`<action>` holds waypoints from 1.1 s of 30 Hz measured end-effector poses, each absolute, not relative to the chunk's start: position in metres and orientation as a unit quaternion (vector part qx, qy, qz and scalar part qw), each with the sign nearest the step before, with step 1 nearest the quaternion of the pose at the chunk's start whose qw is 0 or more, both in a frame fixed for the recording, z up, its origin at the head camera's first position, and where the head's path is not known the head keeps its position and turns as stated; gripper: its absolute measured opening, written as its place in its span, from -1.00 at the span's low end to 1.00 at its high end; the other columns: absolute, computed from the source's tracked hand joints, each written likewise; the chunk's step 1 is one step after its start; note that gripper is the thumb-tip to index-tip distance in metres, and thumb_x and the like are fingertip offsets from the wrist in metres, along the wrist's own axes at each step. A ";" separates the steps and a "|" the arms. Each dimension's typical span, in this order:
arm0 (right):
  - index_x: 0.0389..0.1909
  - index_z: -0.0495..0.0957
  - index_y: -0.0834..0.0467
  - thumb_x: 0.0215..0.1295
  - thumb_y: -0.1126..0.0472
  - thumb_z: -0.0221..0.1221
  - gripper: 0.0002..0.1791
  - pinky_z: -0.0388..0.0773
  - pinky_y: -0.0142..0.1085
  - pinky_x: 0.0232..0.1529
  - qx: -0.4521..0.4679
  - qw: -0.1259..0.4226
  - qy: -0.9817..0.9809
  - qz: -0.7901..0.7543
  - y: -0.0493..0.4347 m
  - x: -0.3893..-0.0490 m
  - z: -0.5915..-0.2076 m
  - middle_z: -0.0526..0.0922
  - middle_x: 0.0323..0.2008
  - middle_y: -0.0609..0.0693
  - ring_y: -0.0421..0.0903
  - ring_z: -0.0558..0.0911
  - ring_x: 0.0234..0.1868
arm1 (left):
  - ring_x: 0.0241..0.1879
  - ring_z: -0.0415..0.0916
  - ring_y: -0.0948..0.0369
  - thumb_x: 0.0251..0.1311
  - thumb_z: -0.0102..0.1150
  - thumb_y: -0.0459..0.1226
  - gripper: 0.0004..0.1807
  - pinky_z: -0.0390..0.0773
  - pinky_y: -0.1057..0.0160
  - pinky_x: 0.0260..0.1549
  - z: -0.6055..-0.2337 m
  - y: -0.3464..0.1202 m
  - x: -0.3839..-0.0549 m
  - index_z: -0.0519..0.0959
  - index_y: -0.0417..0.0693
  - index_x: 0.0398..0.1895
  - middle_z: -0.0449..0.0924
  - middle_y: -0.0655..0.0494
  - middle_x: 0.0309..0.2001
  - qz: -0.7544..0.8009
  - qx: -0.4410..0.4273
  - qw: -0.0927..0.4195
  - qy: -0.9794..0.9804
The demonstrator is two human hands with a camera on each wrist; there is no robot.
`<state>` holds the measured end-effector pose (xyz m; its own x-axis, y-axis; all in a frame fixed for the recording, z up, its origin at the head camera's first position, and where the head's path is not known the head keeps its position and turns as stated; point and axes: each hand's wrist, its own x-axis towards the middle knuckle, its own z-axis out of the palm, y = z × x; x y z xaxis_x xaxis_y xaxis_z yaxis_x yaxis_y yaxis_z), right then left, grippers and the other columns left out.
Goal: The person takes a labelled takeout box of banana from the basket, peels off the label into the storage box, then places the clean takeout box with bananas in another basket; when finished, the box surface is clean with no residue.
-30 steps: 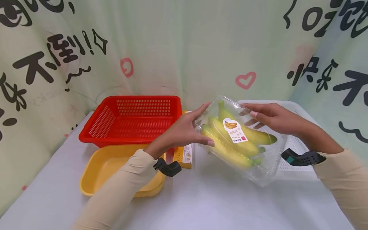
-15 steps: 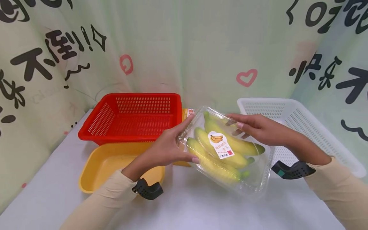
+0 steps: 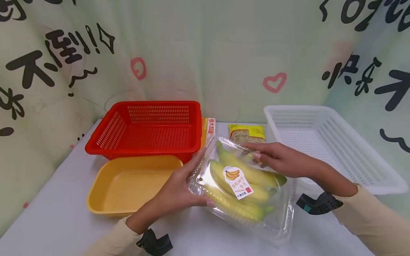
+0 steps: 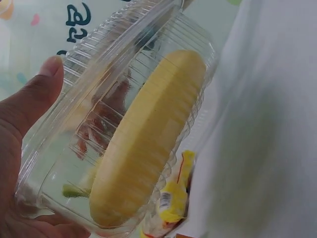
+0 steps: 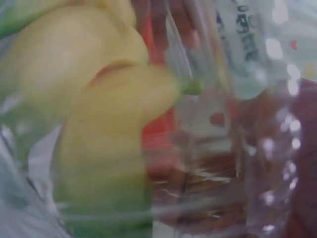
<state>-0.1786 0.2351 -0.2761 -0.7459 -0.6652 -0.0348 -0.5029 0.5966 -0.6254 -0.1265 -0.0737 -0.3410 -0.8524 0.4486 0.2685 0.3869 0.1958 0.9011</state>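
Note:
A clear plastic clamshell box of bananas, with a white label on its lid, is held up tilted over the table. My left hand grips its left end, thumb along the top edge. At the far right edge, my right hand holds it with the thumb on the lid side, its fingers partly seen through the plastic. The left wrist view shows one banana lying along the box's ribbed wall, and the left thumb over the rim. In the right wrist view the bananas look blurred behind the plastic.
A red basket stands at back left, with a yellow tub in front. A white basket is on the right. Between them at the back are an orange box and a yellow packet.
Both hands have brought the banana box nearer and a little left, lower in the head view. The yellow packet and the whole white basket rim have come into view behind it.

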 end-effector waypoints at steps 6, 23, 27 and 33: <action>0.42 0.26 0.24 0.52 0.27 -0.06 -0.51 0.60 -0.24 -0.18 -0.335 0.174 0.863 -0.335 0.231 -0.178 -0.298 0.62 -0.01 0.13 -0.03 0.61 -0.08 | 0.28 0.25 0.14 -0.27 0.64 -0.09 0.24 0.48 0.24 0.09 -0.356 -0.076 -0.113 0.05 0.39 0.52 0.14 0.29 0.44 0.577 0.225 0.050 0.783; 0.38 0.34 0.21 0.47 0.36 -0.06 -0.53 0.52 -0.31 -0.32 -0.339 0.182 0.849 -0.362 0.232 -0.174 -0.339 0.61 0.02 0.14 -0.01 0.61 -0.27 | 0.45 -0.03 0.26 -0.28 0.65 -0.12 0.32 0.17 0.26 0.31 -0.389 -0.066 -0.092 -0.05 0.21 0.56 -0.02 0.26 0.51 0.611 0.214 0.075 0.759; 0.39 0.32 0.19 0.52 0.28 -0.06 -0.54 0.56 -0.27 -0.22 -0.351 0.181 0.842 -0.367 0.232 -0.173 -0.343 0.56 0.14 0.17 -0.01 0.64 -0.07 | 0.46 -0.09 0.24 -0.26 0.64 -0.13 0.32 0.09 0.28 0.34 -0.393 -0.066 -0.088 -0.06 0.13 0.56 -0.07 0.25 0.52 0.610 0.229 0.055 0.757; 0.39 0.34 0.16 0.52 0.24 -0.04 -0.54 0.50 -0.32 -0.28 -0.352 0.179 0.844 -0.364 0.232 -0.173 -0.346 0.64 -0.04 0.04 -0.17 0.55 -0.31 | 0.45 -0.05 0.24 -0.28 0.65 -0.13 0.34 0.11 0.24 0.34 -0.396 -0.063 -0.082 -0.07 0.21 0.57 -0.08 0.29 0.52 0.616 0.214 0.056 0.756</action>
